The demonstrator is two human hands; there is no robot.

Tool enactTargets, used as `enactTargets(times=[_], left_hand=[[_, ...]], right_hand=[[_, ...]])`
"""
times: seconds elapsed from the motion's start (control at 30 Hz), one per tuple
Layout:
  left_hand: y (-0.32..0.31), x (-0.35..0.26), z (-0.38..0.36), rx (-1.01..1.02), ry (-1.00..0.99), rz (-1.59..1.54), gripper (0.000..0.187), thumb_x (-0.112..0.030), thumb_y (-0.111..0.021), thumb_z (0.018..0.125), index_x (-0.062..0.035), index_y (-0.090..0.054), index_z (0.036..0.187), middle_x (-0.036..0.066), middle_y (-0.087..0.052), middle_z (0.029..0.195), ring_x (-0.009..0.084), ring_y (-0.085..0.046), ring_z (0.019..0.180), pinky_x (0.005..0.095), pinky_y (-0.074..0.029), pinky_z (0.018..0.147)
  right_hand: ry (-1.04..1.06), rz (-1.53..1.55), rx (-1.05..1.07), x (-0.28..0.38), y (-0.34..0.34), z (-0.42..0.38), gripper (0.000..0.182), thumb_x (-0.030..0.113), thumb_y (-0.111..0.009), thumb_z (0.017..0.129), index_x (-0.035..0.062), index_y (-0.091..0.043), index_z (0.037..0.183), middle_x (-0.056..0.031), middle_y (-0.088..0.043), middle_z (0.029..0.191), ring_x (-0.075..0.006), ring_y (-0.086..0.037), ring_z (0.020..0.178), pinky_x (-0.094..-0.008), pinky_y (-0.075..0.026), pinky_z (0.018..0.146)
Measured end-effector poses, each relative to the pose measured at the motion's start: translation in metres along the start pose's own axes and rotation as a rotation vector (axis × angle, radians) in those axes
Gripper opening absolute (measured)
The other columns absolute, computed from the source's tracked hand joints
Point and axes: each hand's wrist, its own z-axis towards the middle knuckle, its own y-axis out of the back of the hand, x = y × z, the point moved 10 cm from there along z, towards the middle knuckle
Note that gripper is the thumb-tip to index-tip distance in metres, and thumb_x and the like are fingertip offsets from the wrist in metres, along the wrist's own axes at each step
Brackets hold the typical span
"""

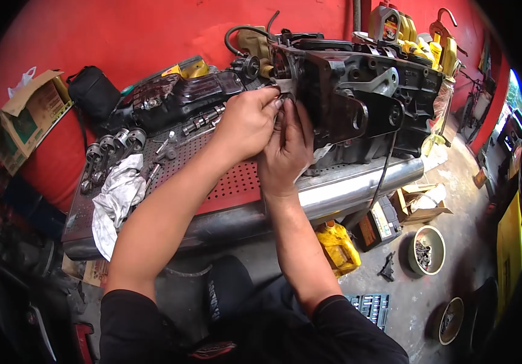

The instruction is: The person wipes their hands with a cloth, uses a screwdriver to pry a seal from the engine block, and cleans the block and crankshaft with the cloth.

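Both my hands meet at the left end of a large engine block (367, 91) lying on the perforated bench (230, 184). My left hand (250, 118) has its thumb and fingers pinched together around something too small to make out. Right beside it, my right hand (288, 145) points upward with its fingers curled together at the same spot; what they hold is hidden. Just above the fingertips sits a greyish metal part (285, 87) of the engine. A dark bracket (358, 115) with a slot stands out to the right of my hands.
On the bench's left lie pistons (108, 144), a white rag (118, 191), a camshaft (203, 120) and a black cover (194, 91). A cardboard box (30, 121) is at far left. Below right are a yellow jug (338, 247), a battery (377, 224), a bowl of parts (426, 250) and a socket set (370, 308).
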Motion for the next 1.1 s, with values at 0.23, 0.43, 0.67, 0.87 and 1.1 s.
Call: enactTargets(times=[0.23, 0.43, 0.67, 0.87, 1.1], left_hand=[[-0.006, -0.009, 0.007, -0.034, 0.019, 0.064, 0.023, -0.013, -0.056, 0.097, -0.003, -0.068, 0.114, 0.023, -0.069, 0.1, 0.0379, -0.069, 0.097, 0.0389, -0.052, 0.081], [-0.009, -0.011, 0.006, -0.045, 0.084, 0.158, 0.022, -0.012, -0.056, 0.092, -0.0025, -0.068, 0.108, 0.026, -0.068, 0.097, 0.044, -0.065, 0.097, 0.0439, -0.053, 0.08], [-0.008, -0.037, 0.021, 0.23, 0.151, 0.594, 0.025, -0.011, -0.056, 0.086, 0.0004, -0.069, 0.105, 0.027, -0.069, 0.098, 0.0439, -0.066, 0.097, 0.0501, -0.054, 0.083], [-0.023, -0.049, 0.021, 0.606, 0.082, 0.904, 0.028, -0.011, -0.059, 0.085, -0.0014, -0.071, 0.108, 0.027, -0.069, 0.1, 0.0413, -0.067, 0.099, 0.0483, -0.055, 0.083], [0.001, -0.028, 0.003, 0.12, 0.156, 0.54, 0.028, -0.013, -0.052, 0.092, -0.0054, -0.069, 0.112, 0.025, -0.069, 0.099, 0.0441, -0.065, 0.099, 0.0518, -0.052, 0.085]], right_hand=[[-0.069, -0.018, 0.1, -0.005, -0.001, 0.003, 0.035, 0.004, -0.061, 0.094, -0.004, -0.063, 0.128, -0.0219, -0.06, 0.134, -0.0406, -0.054, 0.129, -0.0454, -0.04, 0.11], [-0.075, 0.056, 0.126, -0.008, -0.002, 0.003, 0.035, 0.003, -0.058, 0.094, -0.0048, -0.063, 0.127, -0.0223, -0.06, 0.135, -0.0392, -0.054, 0.129, -0.044, -0.039, 0.11], [-0.113, 0.091, 0.203, -0.005, -0.001, 0.005, 0.036, 0.007, -0.058, 0.093, -0.0044, -0.062, 0.127, -0.0234, -0.06, 0.134, -0.0385, -0.057, 0.127, -0.0432, -0.041, 0.108], [-0.153, 0.109, 0.221, -0.005, 0.005, -0.011, 0.043, 0.008, -0.058, 0.092, -0.004, -0.059, 0.133, -0.0247, -0.057, 0.137, -0.0404, -0.055, 0.129, -0.0439, -0.042, 0.108], [-0.086, 0.115, 0.274, 0.003, 0.012, -0.018, 0.053, 0.007, -0.059, 0.089, -0.0044, -0.051, 0.14, -0.0261, -0.051, 0.143, -0.0414, -0.051, 0.132, -0.0436, -0.041, 0.11]])
